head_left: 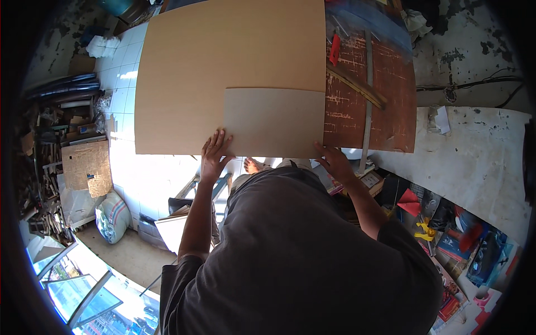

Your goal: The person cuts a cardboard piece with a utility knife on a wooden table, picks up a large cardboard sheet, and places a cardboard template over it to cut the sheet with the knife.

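Left hand (215, 152) flat on brown cardboard sheet (223, 61), right hand (334, 162) at paler board (276, 123)

Both hands (215, 153) (333, 162) on cardboard sheets (223, 61)

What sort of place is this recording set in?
Probably a small workshop for cutting sheet material. Both hands rest on a small grey board over a large cardboard sheet on a scored red worktable, with a long metal straightedge and scrap wood stacked nearby.
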The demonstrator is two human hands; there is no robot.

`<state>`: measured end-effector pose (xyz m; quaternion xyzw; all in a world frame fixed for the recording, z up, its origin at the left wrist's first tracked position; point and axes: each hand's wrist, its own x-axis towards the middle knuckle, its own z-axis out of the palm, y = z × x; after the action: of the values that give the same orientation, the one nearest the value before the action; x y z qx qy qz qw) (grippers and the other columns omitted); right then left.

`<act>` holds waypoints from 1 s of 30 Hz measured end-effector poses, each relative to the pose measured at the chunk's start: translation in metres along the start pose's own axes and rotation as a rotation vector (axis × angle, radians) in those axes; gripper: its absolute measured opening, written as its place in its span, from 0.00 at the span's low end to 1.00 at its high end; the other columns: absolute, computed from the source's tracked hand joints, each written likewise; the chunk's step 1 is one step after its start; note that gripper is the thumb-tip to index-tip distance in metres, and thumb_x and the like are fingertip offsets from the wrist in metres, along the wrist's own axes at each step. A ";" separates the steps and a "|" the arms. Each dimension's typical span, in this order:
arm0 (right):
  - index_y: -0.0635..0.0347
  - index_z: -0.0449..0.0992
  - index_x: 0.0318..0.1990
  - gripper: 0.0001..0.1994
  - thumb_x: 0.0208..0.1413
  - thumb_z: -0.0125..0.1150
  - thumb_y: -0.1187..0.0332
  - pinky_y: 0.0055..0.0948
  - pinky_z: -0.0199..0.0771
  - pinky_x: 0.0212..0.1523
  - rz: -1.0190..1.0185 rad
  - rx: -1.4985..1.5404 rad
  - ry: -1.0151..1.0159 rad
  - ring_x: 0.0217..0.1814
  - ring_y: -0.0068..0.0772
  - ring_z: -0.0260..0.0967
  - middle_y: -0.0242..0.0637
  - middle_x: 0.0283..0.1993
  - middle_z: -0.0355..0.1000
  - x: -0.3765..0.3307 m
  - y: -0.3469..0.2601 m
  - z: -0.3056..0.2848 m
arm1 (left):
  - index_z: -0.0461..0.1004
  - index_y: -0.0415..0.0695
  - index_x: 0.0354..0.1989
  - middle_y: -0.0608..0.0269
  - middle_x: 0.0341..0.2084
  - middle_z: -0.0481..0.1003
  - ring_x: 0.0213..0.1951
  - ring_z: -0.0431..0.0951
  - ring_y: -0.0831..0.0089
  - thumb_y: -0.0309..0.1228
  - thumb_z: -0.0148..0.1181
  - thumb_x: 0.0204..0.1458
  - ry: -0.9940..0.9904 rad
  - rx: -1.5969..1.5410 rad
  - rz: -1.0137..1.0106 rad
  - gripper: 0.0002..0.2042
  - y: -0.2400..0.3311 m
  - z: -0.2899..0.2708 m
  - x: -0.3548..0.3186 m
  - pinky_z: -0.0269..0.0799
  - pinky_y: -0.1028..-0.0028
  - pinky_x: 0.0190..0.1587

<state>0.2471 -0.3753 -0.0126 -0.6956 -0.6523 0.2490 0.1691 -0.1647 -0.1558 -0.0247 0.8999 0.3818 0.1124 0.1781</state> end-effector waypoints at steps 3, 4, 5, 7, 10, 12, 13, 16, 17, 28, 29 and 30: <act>0.49 0.62 0.77 0.33 0.67 0.63 0.57 0.45 0.75 0.53 -0.041 0.016 0.016 0.50 0.48 0.75 0.46 0.51 0.75 0.001 0.001 0.002 | 0.70 0.58 0.72 0.63 0.76 0.61 0.78 0.57 0.63 0.41 0.74 0.48 0.002 0.012 -0.001 0.38 -0.003 0.000 -0.001 0.56 0.52 0.76; 0.48 0.60 0.77 0.33 0.67 0.63 0.58 0.45 0.76 0.53 -0.004 0.027 -0.058 0.51 0.48 0.75 0.46 0.50 0.75 0.001 0.000 0.003 | 0.70 0.58 0.72 0.62 0.76 0.61 0.78 0.58 0.63 0.41 0.73 0.48 -0.015 0.021 -0.013 0.38 -0.005 0.000 -0.001 0.57 0.52 0.76; 0.48 0.59 0.78 0.34 0.67 0.63 0.58 0.46 0.77 0.53 0.032 0.038 -0.132 0.52 0.49 0.75 0.45 0.49 0.75 0.000 -0.001 0.003 | 0.70 0.57 0.72 0.62 0.76 0.62 0.78 0.58 0.62 0.40 0.73 0.48 0.003 0.004 0.002 0.38 -0.007 -0.002 -0.002 0.57 0.51 0.76; 0.49 0.58 0.78 0.35 0.66 0.63 0.60 0.46 0.78 0.52 0.059 0.047 -0.198 0.52 0.49 0.75 0.45 0.46 0.75 0.000 -0.006 0.007 | 0.71 0.57 0.72 0.62 0.76 0.63 0.77 0.58 0.62 0.40 0.73 0.49 0.001 -0.011 0.004 0.37 -0.012 -0.005 -0.003 0.57 0.50 0.76; 0.51 0.59 0.77 0.34 0.66 0.63 0.61 0.46 0.77 0.51 0.053 0.059 -0.183 0.50 0.48 0.76 0.44 0.43 0.75 -0.001 -0.014 0.014 | 0.71 0.55 0.71 0.60 0.75 0.64 0.77 0.59 0.60 0.39 0.74 0.48 -0.001 -0.015 0.001 0.37 -0.018 -0.008 -0.004 0.58 0.49 0.76; 0.52 0.59 0.77 0.34 0.65 0.63 0.61 0.46 0.77 0.52 0.087 0.094 -0.185 0.51 0.48 0.76 0.44 0.45 0.76 -0.003 -0.015 0.015 | 0.70 0.53 0.72 0.56 0.76 0.62 0.78 0.56 0.57 0.38 0.72 0.51 -0.028 -0.054 0.005 0.36 -0.019 -0.009 -0.005 0.53 0.49 0.78; 0.52 0.59 0.77 0.34 0.66 0.63 0.61 0.46 0.77 0.52 0.071 0.092 -0.166 0.51 0.48 0.76 0.44 0.45 0.76 -0.003 -0.015 0.015 | 0.70 0.53 0.73 0.54 0.76 0.61 0.78 0.55 0.55 0.38 0.71 0.53 -0.056 -0.072 -0.006 0.35 -0.019 -0.009 -0.004 0.50 0.49 0.79; 0.51 0.59 0.78 0.34 0.66 0.62 0.60 0.46 0.76 0.53 0.049 0.097 -0.128 0.52 0.48 0.75 0.45 0.46 0.76 -0.006 -0.014 0.017 | 0.71 0.54 0.71 0.59 0.75 0.64 0.77 0.58 0.58 0.38 0.74 0.48 -0.015 -0.042 0.005 0.37 -0.017 -0.009 -0.004 0.56 0.48 0.76; 0.50 0.59 0.78 0.34 0.67 0.62 0.58 0.46 0.75 0.53 0.050 0.101 -0.127 0.51 0.48 0.75 0.45 0.46 0.76 -0.006 -0.013 0.018 | 0.71 0.54 0.71 0.59 0.75 0.64 0.77 0.58 0.58 0.37 0.74 0.48 -0.012 -0.037 0.013 0.37 -0.017 -0.010 -0.003 0.56 0.48 0.77; 0.51 0.59 0.77 0.34 0.67 0.63 0.59 0.46 0.76 0.53 0.021 0.088 -0.121 0.52 0.49 0.75 0.46 0.49 0.76 -0.006 -0.011 0.016 | 0.70 0.50 0.72 0.52 0.75 0.62 0.78 0.57 0.53 0.40 0.68 0.55 -0.070 -0.017 0.015 0.33 -0.018 -0.009 -0.004 0.50 0.48 0.78; 0.52 0.60 0.77 0.34 0.66 0.63 0.60 0.46 0.77 0.53 0.027 0.082 -0.130 0.53 0.50 0.76 0.46 0.49 0.77 -0.006 -0.013 0.015 | 0.71 0.51 0.71 0.54 0.75 0.63 0.77 0.58 0.55 0.40 0.70 0.53 -0.051 0.000 0.023 0.35 -0.017 -0.008 -0.004 0.52 0.48 0.78; 0.53 0.60 0.76 0.34 0.65 0.64 0.61 0.47 0.77 0.54 0.032 0.073 -0.137 0.54 0.50 0.76 0.47 0.50 0.77 -0.004 -0.013 0.013 | 0.71 0.53 0.71 0.57 0.75 0.64 0.77 0.58 0.58 0.40 0.72 0.50 -0.032 0.015 0.028 0.36 -0.018 -0.008 -0.005 0.53 0.48 0.78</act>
<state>0.2287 -0.3797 -0.0154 -0.6809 -0.6415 0.3221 0.1453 -0.1818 -0.1460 -0.0250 0.9081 0.3670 0.0977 0.1761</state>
